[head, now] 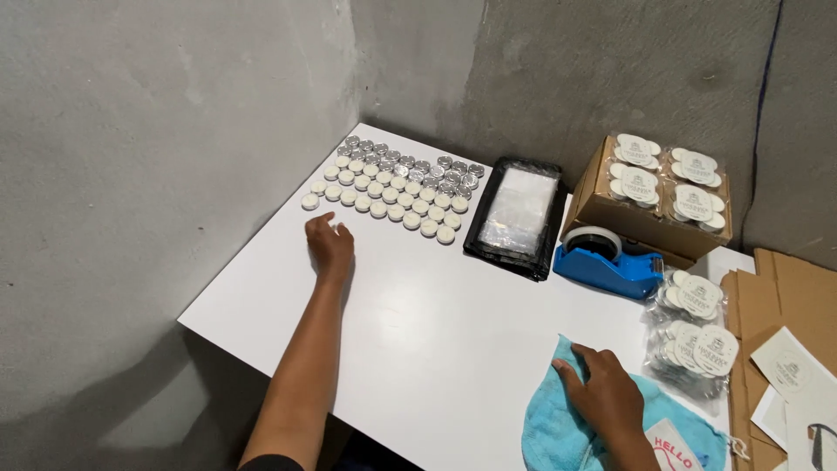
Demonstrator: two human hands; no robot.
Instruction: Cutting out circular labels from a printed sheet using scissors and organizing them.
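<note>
The left hand (330, 247) lies palm down on the bare white rectangular tabletop (436, 323), its fingers loosely curled and bent inward, gripping nothing. It rests just short of the rows of small round white tealight candles in silver metal cups (392, 187), which are laid out in slanting lines toward the table's far corner; the nearest candles sit close beyond the knuckles but do not touch them.

The right hand (603, 392) is spread flat, fingers apart and extended, pressing down on a crumpled light blue cloth (558, 432) at the near right edge of the table. It does not pinch the cloth; the palm and fingers simply lie on top of it. The two hands are well apart, one on each side of the table.

Between them, farther back, lies a flat black plastic pack of clear bags (514, 214), and just beside it stands a blue tape dispenser with a white roll (608, 258). Behind the dispenser an open brown cardboard box (649, 196) holds clear packets of candles. More such packets of bagged candles (697, 336) lie stacked to the right of the cloth, next to flattened brown cardboard sheets (776, 305).
</note>
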